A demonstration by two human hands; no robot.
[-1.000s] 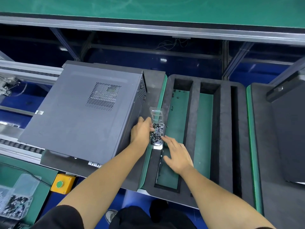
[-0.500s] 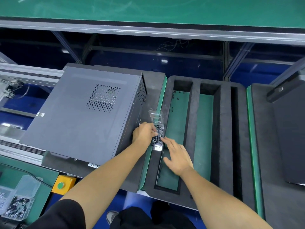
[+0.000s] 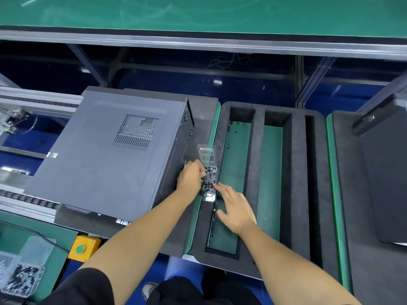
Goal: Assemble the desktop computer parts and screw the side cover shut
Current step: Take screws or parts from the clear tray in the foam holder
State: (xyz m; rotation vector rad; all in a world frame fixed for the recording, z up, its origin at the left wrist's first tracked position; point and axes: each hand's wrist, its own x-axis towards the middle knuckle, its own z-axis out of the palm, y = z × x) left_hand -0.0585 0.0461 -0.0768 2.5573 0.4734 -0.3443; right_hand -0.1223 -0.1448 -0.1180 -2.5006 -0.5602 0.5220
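Note:
A dark grey desktop computer case (image 3: 105, 155) lies on its side on a black foam pallet (image 3: 202, 111), side cover with a perforated vent facing up. Beside its right edge sits a small clear plastic box (image 3: 208, 172) of black screws, lid open toward the back. My left hand (image 3: 190, 178) reaches into the box with curled fingertips among the screws; what they pinch is hidden. My right hand (image 3: 235, 208) lies flat with straight fingers, fingertips touching the box's near right edge.
A black foam tray (image 3: 297, 172) with long green-bottomed slots lies right of the case; a few loose screws sit in its left slot. A yellow box with a green button (image 3: 82, 248) and another clear box of screws (image 3: 22, 276) are at lower left. Another dark case (image 3: 383, 172) lies far right.
My left hand's fingers have dug deeper into the screw box and curled. My right hand has stayed against the box's edge. The view shifted slightly.

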